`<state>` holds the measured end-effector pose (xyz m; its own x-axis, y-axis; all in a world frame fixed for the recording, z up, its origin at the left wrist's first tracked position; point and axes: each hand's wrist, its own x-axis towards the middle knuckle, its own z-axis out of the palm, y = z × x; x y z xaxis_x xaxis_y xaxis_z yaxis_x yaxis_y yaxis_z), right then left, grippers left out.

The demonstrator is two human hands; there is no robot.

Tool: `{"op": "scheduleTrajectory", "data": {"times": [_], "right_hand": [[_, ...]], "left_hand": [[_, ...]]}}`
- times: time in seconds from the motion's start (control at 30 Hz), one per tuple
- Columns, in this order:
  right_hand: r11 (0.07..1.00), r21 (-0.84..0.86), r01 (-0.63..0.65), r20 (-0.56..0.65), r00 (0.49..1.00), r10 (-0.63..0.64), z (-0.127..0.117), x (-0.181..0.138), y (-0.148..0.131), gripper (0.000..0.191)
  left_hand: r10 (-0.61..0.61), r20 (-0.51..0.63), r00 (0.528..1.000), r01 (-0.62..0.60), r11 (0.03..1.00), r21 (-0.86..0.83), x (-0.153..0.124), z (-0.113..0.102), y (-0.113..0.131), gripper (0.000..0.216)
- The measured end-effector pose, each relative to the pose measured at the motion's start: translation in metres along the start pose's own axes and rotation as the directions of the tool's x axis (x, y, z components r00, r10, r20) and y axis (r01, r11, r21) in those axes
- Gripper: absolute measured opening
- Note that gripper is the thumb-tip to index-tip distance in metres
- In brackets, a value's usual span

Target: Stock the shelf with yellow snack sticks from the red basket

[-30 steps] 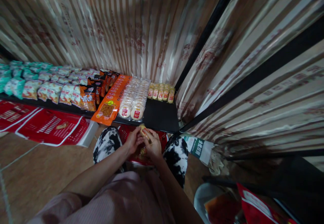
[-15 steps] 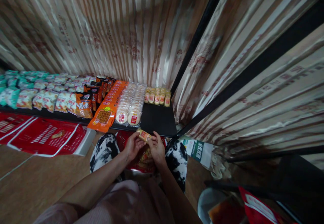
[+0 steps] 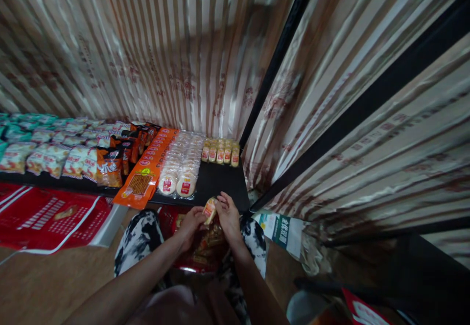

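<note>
your left hand and right hand are both on one small snack pack. left grip: fingertips pinching its left side. right grip: thumb and fingers pinching its upper right side. pack is tilted, red-and-pale label toward you, held between your hands, just by the near edge of the black shelf, in front of the bare stretch; can't tell if it touches that edge.

below your hands, between your knees, a red bag with yellowish packs showing; blurry, can't count them. your black-and-white trousers on both sides of it.

on the shelf, right end at the back: small yellow packs, front row of five, labels toward you. left of them, two columns of round crackers in clear wrap. then a flat orange bag sticking out past the front edge, orange-and-black packs, white packs, green packs at far left.

red carrier bag under the shelf at left. green-and-white bag by your right knee. striped curtain behind.
</note>
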<state>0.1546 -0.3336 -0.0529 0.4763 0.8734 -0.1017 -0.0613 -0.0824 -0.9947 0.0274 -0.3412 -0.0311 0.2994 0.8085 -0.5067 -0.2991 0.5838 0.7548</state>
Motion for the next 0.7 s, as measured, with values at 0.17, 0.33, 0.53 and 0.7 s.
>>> {"op": "scheduleTrajectory", "data": {"times": [0.17, 0.33, 0.53, 0.7], "right_hand": [[0.999, 0.037, 0.024, -0.023, 0.999, -0.023, 0.000, 0.005, 0.005, 0.043], [1.000, 0.026, 0.012, -0.013, 1.000, -0.011, -0.004, 0.009, 0.004, 0.044], [0.998, -0.049, 0.032, 0.020, 0.999, -0.031, -0.009, 0.013, 0.006, 0.039], [0.988, -0.101, 0.114, 0.048, 0.993, -0.110, -0.011, 0.023, 0.002, 0.031]], "left_hand": [[0.040, -0.030, 0.999, -0.040, 0.999, 0.026, 0.013, 0.009, -0.005, 0.032], [0.100, -0.059, 0.993, -0.100, 0.995, 0.005, 0.024, 0.022, -0.001, 0.036], [0.168, -0.099, 0.981, -0.167, 0.986, 0.011, 0.043, 0.031, 0.005, 0.037], [0.181, -0.113, 0.977, -0.177, 0.983, 0.038, 0.062, 0.039, 0.008, 0.029]]}}
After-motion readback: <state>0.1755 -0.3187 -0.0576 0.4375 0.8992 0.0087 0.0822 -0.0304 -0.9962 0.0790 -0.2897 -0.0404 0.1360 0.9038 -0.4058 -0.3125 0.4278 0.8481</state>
